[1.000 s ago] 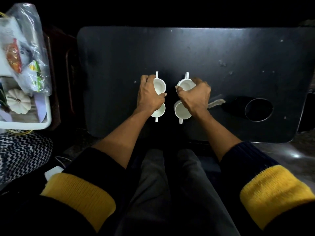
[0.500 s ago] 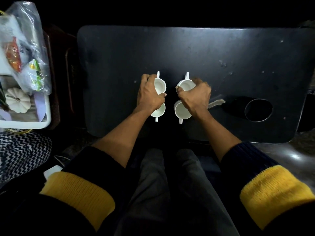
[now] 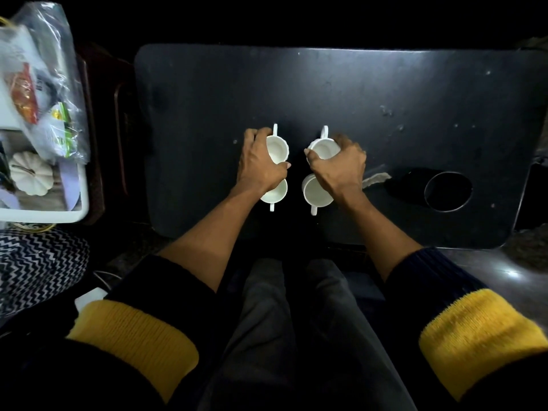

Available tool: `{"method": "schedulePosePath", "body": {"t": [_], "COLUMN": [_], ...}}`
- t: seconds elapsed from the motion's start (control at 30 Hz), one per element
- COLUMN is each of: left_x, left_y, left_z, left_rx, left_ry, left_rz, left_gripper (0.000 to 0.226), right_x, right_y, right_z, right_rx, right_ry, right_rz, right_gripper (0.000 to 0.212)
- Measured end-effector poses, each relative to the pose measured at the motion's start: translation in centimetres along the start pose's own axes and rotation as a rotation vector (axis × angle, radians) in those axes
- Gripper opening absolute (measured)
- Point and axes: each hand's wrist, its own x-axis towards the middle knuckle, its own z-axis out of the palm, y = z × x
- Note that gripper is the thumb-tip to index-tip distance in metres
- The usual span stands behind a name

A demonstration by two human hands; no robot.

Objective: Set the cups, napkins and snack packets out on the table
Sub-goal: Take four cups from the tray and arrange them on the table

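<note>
Your left hand (image 3: 261,167) is curled over the far left cup (image 3: 278,149), thumb hooked on its near rim, and your right hand (image 3: 341,167) is curled the same way over the far right cup (image 3: 323,148). Since a second ago, both hands have stayed on these cups and nothing has visibly shifted; the four cups form the same square. All four stand upright, mouths up, near the middle of the black table (image 3: 385,93), closer to its near edge. The far pair's handles point away from you. The near left cup (image 3: 275,193) and near right cup (image 3: 315,192), partly under your wrists, have handles pointing toward you, so each column's handles lie on one near-far line. To your right, a round cutout (image 3: 447,191) opens in the tabletop. Off the table's left end, a white tray (image 3: 44,216) holds a clear plastic bag of packets (image 3: 38,84) and a small white pumpkin (image 3: 31,176).
</note>
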Motion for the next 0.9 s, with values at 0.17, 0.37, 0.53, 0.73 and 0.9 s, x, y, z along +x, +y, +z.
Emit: {"method": "schedulePosePath", "body": {"t": [0.17,0.37,0.53,0.73,0.9], "left_x": [-0.9,-3.3,-6.0,-7.8,-8.5], "left_y": [-0.2,-1.6,-2.4,-2.6,-3.9], "left_z": [-1.1,-2.0,-2.5,-4.4,-6.9], "left_rx": [-0.057,-0.086,-0.093,-0.156,-0.267], "left_ry": [0.030,0.028,0.069,0.167,0.257], "left_rz": [-0.041,-0.110,-0.143,-0.141,-0.149], "left_gripper": [0.073,0.070,0.066,0.060,0.049], "right_x": [-0.3,-1.5,-3.8,-6.2,-8.5], "right_y": [0.8,1.6,1.4,-2.5,-7.4], "right_z": [-0.8,-2.0,-2.5,-1.7,1.2], "right_rx": [0.011,0.038,-0.026,-0.098,-0.124], "right_ry": [-0.041,-0.020,0.072,0.007,-0.115], "right_rz": [-0.022,-0.019,-0.173,-0.367,-0.495], "right_gripper": [0.052,0.056,0.058,0.047,0.047]}}
